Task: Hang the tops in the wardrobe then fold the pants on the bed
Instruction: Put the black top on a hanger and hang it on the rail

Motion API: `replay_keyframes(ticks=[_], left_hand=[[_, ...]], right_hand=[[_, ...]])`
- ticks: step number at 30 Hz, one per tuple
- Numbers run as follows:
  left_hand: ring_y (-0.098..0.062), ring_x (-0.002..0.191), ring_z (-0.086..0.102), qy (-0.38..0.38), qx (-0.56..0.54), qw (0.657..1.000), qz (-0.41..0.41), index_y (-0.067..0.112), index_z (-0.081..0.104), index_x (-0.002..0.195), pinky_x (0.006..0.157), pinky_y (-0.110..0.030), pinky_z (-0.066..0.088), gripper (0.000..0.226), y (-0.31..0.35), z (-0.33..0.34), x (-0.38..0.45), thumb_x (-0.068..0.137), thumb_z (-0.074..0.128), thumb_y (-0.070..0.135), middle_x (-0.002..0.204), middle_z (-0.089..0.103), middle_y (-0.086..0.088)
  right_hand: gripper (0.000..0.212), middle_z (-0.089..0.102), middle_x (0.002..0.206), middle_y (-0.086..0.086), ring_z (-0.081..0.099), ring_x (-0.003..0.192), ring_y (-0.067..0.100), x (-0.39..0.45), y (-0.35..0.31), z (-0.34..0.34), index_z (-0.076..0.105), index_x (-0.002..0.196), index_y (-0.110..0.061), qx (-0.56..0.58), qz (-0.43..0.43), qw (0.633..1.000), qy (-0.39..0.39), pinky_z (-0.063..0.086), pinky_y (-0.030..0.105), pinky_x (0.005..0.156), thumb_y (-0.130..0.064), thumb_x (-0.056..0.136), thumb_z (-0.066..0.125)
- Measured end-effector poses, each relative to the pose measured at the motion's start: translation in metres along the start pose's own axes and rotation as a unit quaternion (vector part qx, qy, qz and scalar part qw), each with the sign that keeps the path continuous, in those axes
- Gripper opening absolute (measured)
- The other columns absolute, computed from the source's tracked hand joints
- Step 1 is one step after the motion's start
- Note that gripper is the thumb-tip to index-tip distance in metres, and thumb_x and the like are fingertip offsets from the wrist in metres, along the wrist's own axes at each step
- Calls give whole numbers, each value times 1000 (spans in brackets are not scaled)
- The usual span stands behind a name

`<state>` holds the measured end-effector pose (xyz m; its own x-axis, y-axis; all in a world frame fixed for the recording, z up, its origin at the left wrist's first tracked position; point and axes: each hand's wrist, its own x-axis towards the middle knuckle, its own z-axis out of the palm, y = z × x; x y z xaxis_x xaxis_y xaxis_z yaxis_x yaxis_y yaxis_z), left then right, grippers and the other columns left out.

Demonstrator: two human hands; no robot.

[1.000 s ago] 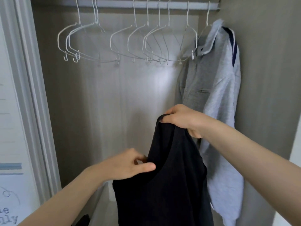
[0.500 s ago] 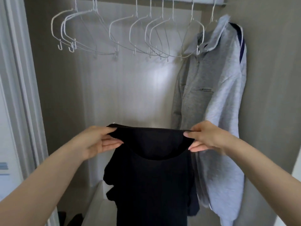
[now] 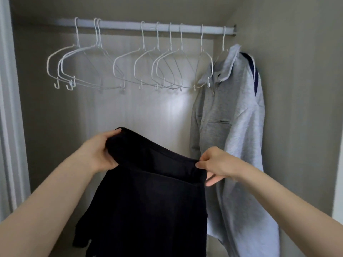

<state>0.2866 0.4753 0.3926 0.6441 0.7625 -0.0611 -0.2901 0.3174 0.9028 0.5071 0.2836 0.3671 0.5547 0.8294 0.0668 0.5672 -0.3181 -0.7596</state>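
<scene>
Black top (image 3: 148, 197) held spread below wardrobe rail (image 3: 148, 27); left hand (image 3: 100, 154) grips one shoulder, right hand (image 3: 215, 164) pinches the other. Advice: free one hand, fetch an empty hanger (image 3: 130, 71), feed through the neckline.

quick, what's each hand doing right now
Left hand: grips the top edge of the black top.
Right hand: pinches the same edge at its other end.

Your way up to the rail (image 3: 130, 27) is open through the wardrobe's middle, though empty white hangers (image 3: 115, 71) crowd it, the grey jacket (image 3: 232, 117) fills the right end, and the floor seems hidden.
</scene>
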Motion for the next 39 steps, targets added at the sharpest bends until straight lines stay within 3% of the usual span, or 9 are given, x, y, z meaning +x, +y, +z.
replay_keyframes(ticks=[4, 7, 9, 12, 14, 17, 23, 28, 39], left_hand=[[-21, 51, 69, 37, 190, 974, 116, 4, 69, 87, 43, -28, 54, 19, 26, 45, 10, 88, 70, 23, 65, 72, -9], [-19, 53, 68, 44, 252, 951, 175, 1, 68, 90, 46, -26, 55, 19, 36, 67, 16, 88, 71, 21, 66, 72, -8], [-16, 50, 67, 47, 265, 944, 190, 3, 67, 87, 45, -23, 53, 20, 40, 73, 20, 87, 71, 22, 62, 71, -6], [-15, 52, 66, 63, 297, 923, 238, 2, 70, 89, 50, -19, 50, 27, 43, 76, 27, 88, 70, 29, 67, 70, -3], [-18, 57, 61, 60, 332, 904, 263, -2, 71, 92, 55, -22, 44, 36, 38, 76, 30, 89, 68, 33, 70, 66, -6], [-19, 60, 49, 61, 369, 886, 273, -5, 69, 89, 54, -24, 34, 42, 36, 71, 30, 90, 66, 37, 69, 54, -9], [-19, 58, 50, 77, 386, 878, 272, 5, 70, 86, 51, -23, 37, 35, 39, 60, 29, 90, 66, 39, 67, 54, -9], [-17, 50, 49, 85, 392, 873, 278, 10, 68, 71, 47, -19, 36, 33, 41, 56, 29, 89, 68, 38, 60, 54, -7], [-12, 39, 41, 107, 404, 869, 265, -8, 68, 79, 40, -16, 30, 43, 27, 40, 48, 88, 70, 34, 47, 45, -1]], right_hand=[[20, 67, 80, 19, 69, 64, 27, -1, -54, -49, 62, 88, 3, -46, -80, 978, 188, 61, 39, 61, -12, 93, 49], [27, 57, 81, 26, 62, 85, 38, 6, -98, -104, 52, 72, 1, -78, -179, 880, 433, 40, 30, 65, -15, 93, 45], [28, 60, 94, 26, 58, 94, 40, 22, -123, -135, 58, 88, 2, -63, -184, 857, 477, 31, 29, 67, -23, 92, 44], [41, 61, 98, 19, 59, 84, 35, 60, -153, -164, 57, 113, 0, -27, -138, 913, 383, 46, 34, 71, -34, 93, 44], [40, 50, 80, 11, 49, 64, 26, 79, -160, -173, 55, 107, -6, 27, -89, 950, 297, 45, 32, 61, -42, 92, 45], [29, 51, 90, 7, 49, 75, 25, 100, -162, -181, 57, 89, -13, 56, -19, 968, 243, 47, 34, 64, -39, 86, 47], [30, 50, 104, 16, 47, 90, 29, 112, -171, -167, 49, 118, -3, 34, -109, 957, 266, 40, 40, 75, -19, 99, 32], [38, 56, 108, 5, 53, 99, 25, 106, -181, -175, 46, 131, -12, 205, -116, 935, 267, 39, 48, 79, -23, 98, 30], [14, 58, 87, -2, 51, 91, 20, 86, -179, -204, 44, 92, -27, 258, -129, 925, 248, 35, 55, 97, -29, 96, 32]])
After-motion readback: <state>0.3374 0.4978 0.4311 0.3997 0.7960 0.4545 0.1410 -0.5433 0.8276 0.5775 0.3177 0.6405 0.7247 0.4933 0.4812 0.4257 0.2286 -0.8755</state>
